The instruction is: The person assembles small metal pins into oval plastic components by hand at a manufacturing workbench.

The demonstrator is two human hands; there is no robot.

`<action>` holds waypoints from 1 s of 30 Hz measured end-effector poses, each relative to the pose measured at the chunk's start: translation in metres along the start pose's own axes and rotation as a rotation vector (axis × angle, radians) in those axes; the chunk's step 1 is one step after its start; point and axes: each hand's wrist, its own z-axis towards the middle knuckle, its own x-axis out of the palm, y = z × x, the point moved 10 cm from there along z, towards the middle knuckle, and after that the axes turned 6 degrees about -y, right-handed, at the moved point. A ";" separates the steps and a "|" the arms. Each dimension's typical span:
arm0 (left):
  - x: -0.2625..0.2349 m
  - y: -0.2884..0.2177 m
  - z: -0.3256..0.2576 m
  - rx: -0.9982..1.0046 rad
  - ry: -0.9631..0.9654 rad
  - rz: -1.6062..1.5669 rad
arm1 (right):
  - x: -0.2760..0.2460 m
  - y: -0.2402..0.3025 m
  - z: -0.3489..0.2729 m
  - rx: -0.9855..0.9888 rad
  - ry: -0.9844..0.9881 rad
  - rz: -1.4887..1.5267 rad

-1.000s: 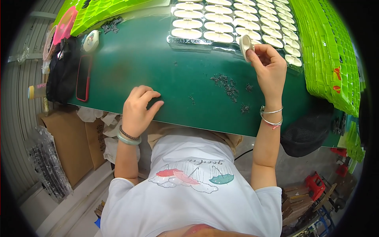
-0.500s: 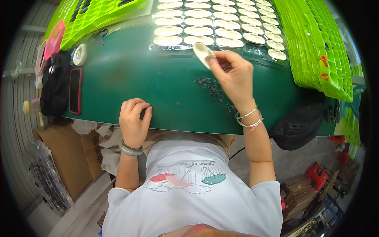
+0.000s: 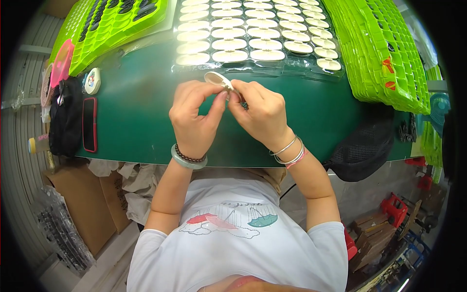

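Observation:
In front of my chest, above the green table, both hands meet at a small cream oval shell-like case (image 3: 217, 79), held tilted with its hollow side showing. My right hand (image 3: 262, 111) pinches its right end between thumb and fingers. My left hand (image 3: 193, 113) is closed too, its thumb and forefinger pressed at the case's lower edge. Whether a tiny part sits between those left fingertips is hidden. Just beyond my hands, rows of similar cream oval cases (image 3: 267, 55) lie in a clear plastic tray (image 3: 301, 69).
Stacked lime-green trays (image 3: 362, 78) stand at the right, and another green tray (image 3: 114, 36) with dark parts lies far left. A red-edged phone (image 3: 90, 124), a round white container (image 3: 92, 81) and a black bag (image 3: 68, 117) are left. A black mesh cap (image 3: 362, 148) sits front right on the green table (image 3: 131, 121).
My right hand has drawn the cream case back from the tray, toward the left. My left hand has risen from the table's front edge to meet it. The view has shifted slightly.

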 end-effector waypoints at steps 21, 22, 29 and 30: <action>0.004 0.004 0.003 -0.015 0.012 0.003 | 0.002 0.000 -0.002 -0.014 0.007 -0.012; 0.004 0.003 0.003 -0.015 0.011 0.003 | 0.003 0.000 -0.002 -0.013 0.013 -0.014; 0.005 0.002 0.004 -0.013 0.024 0.027 | 0.003 0.001 -0.002 -0.020 0.012 -0.022; 0.005 0.002 0.004 -0.018 0.007 0.030 | 0.003 0.002 -0.002 -0.024 0.008 -0.026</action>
